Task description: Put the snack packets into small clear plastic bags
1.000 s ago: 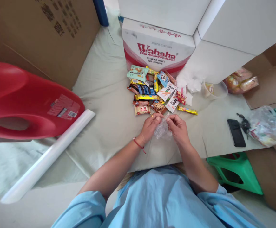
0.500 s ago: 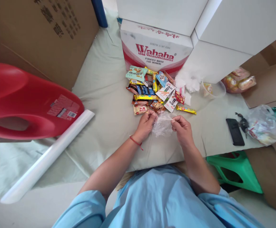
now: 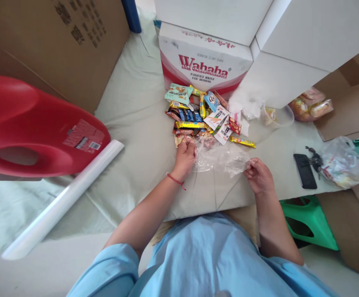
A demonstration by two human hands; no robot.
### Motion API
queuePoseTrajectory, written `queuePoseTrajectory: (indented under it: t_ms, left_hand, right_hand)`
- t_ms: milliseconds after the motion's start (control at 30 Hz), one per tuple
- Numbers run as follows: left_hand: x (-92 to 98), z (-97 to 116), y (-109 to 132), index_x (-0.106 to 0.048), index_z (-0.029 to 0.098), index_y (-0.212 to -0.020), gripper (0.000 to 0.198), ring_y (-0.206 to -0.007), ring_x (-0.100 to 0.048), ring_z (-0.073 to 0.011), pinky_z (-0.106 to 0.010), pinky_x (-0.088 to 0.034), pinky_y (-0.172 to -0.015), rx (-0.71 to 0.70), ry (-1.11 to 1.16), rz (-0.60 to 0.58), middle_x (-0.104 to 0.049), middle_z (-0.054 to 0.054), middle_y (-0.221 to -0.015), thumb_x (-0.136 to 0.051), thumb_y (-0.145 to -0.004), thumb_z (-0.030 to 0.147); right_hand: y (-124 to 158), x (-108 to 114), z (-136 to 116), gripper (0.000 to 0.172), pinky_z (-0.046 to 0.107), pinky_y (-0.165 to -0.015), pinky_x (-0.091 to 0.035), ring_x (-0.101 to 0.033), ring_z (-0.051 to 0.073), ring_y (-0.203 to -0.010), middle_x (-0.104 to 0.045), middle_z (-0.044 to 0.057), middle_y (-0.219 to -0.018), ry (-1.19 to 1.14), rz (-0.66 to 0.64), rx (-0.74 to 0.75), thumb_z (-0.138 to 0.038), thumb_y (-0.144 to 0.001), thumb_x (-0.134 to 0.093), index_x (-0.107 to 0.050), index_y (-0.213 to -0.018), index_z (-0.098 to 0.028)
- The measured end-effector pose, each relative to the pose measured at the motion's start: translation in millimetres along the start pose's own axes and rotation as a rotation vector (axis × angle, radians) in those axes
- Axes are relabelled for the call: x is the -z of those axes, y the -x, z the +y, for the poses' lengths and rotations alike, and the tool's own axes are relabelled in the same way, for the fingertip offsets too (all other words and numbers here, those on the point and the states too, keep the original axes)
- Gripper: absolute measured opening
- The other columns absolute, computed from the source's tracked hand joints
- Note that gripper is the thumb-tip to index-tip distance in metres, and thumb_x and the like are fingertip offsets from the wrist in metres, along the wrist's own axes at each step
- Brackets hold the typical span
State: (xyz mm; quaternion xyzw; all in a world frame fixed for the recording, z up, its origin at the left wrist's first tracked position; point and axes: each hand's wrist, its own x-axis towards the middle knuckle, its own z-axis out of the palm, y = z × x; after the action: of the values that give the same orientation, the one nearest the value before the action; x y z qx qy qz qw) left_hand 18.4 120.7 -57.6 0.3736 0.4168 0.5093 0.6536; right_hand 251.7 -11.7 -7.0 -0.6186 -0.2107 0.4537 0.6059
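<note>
A thin clear plastic bag point(image 3: 218, 160) is stretched sideways between my two hands, just above the cloth. My left hand point(image 3: 185, 156) pinches its left end, close to the near edge of a heap of packaged snacks point(image 3: 192, 125). On the other side, my right hand point(image 3: 259, 175) grips the right end with fingers closed. Some wrappers behind the film show through it. White sachets point(image 3: 216, 117) lie on the right part of the heap, and a yellow snack bar point(image 3: 242, 142) rests apart at its right.
A Wahaha water carton point(image 3: 204, 68) stands behind the snacks. On the left are a red plastic stool point(image 3: 43, 123) and a roll of clear film point(image 3: 64, 198). To the right lie a black phone point(image 3: 305, 171), keys point(image 3: 315, 159), a clear bowl point(image 3: 286, 117) and a filled plastic bag point(image 3: 340, 165).
My right hand has moved right and slightly toward me, drawing the bunched plastic bag out wide. The left hand has shifted slightly up and left, still holding its end.
</note>
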Motion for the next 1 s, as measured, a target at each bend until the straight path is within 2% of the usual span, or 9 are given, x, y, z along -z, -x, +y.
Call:
queuePoseTrajectory:
  t_ms: [200,300,367,433,567,667,767,900,1000]
  left_hand:
    - [3.1,1.3,-0.7,-0.042,0.026,-0.086,0.045,-0.045,-0.037,-0.0085,-0.022,-0.028,-0.043,0.01,-0.036,-0.069,-0.042,0.01,-0.061,-0.069,-0.093,0.062]
    - [3.7,-0.4,0.5,-0.043,0.026,-0.087,0.041,-0.046,-0.038,-0.0085,-0.022,-0.03,-0.044,0.021,-0.101,-0.104,-0.045,0.009,-0.063,-0.066,-0.096,0.058]
    - [3.9,-2.0,0.4,-0.044,0.025,-0.087,0.038,-0.048,-0.041,-0.0091,-0.022,-0.032,-0.046,-0.004,-0.15,-0.099,-0.046,0.008,-0.064,-0.064,-0.098,0.056]
    - [4.0,-2.8,-0.2,-0.044,0.025,-0.086,0.037,-0.05,-0.043,-0.0097,-0.022,-0.034,-0.048,-0.03,-0.19,-0.098,-0.047,0.007,-0.064,-0.062,-0.099,0.054]
    - [4.4,-0.2,-1.1,-0.045,0.025,-0.086,0.037,-0.048,-0.041,-0.0095,-0.022,-0.031,-0.046,0.0,-0.176,-0.109,-0.047,0.008,-0.062,-0.066,-0.096,0.055]
    - [5.3,3.4,-1.7,-0.044,0.025,-0.085,0.04,-0.044,-0.038,-0.0087,-0.021,-0.027,-0.043,0.042,-0.125,-0.126,-0.047,0.009,-0.059,-0.069,-0.093,0.056]
    - [6.2,5.2,-2.2,-0.044,0.026,-0.085,0.042,-0.042,-0.035,-0.0082,-0.021,-0.025,-0.042,0.059,-0.083,-0.15,-0.045,0.01,-0.057,-0.07,-0.092,0.058]
    - [5.6,5.3,-2.0,-0.043,0.026,-0.085,0.041,-0.042,-0.035,-0.0084,-0.02,-0.026,-0.042,0.09,-0.068,-0.195,-0.044,0.01,-0.056,-0.069,-0.092,0.057]
    - [4.5,7.6,-2.6,-0.043,0.026,-0.086,0.038,-0.042,-0.033,-0.0078,-0.02,-0.024,-0.042,0.138,-0.061,-0.185,-0.045,0.01,-0.058,-0.068,-0.094,0.053]
  right_hand:
    - [-9.0,50.5,3.5,0.028,0.026,-0.051,-0.036,-0.042,0.012,-0.055,-0.053,-0.004,-0.062,0.47,0.131,0.051,-0.045,-0.07,-0.077,-0.063,-0.077,-0.022]
    - [-7.0,62.5,-4.8,0.028,0.035,-0.068,-0.054,-0.06,0.02,-0.077,-0.068,0.005,-0.09,0.824,0.124,0.292,-0.043,-0.079,-0.071,-0.072,-0.097,-0.021]
    - [-2.6,59.0,-11.4,0.039,0.046,-0.088,-0.059,-0.064,0.027,-0.108,-0.067,0.012,-0.126,0.992,0.012,0.528,-0.038,-0.084,-0.067,-0.071,-0.121,-0.024]
    - [2.0,46.8,-14.8,0.051,0.057,-0.109,-0.051,-0.052,0.033,-0.137,-0.053,0.014,-0.154,1.141,-0.211,0.72,-0.031,-0.088,-0.066,-0.065,-0.139,-0.028]
    - [4.3,16.5,-10.7,0.033,0.063,-0.122,-0.039,-0.033,0.035,-0.156,-0.051,0.01,-0.161,1.268,-0.607,0.829,-0.019,-0.094,-0.063,-0.076,-0.123,-0.029]
    - [2.9,8.5,-8.7,0.015,0.058,-0.113,-0.048,-0.05,0.034,-0.142,-0.071,0.01,-0.133,1.16,-0.62,0.798,-0.024,-0.097,-0.064,-0.078,-0.098,-0.029]
    - [6.2,15.4,-11.7,0.013,0.047,-0.097,-0.055,-0.068,0.029,-0.108,-0.076,0.009,-0.106,0.969,-0.424,0.702,-0.037,-0.099,-0.066,-0.076,-0.097,-0.029]
    - [16.4,26.5,-13.9,0.02,0.034,-0.075,-0.051,-0.065,0.02,-0.078,-0.073,0.003,-0.088,0.783,-0.167,0.515,-0.047,-0.097,-0.071,-0.075,-0.095,-0.027]
    - [21.4,26.1,-11.9,0.025,0.03,-0.065,-0.045,-0.057,0.016,-0.066,-0.068,0.0,-0.076,0.705,-0.149,0.429,-0.049,-0.093,-0.074,-0.074,-0.088,-0.025]
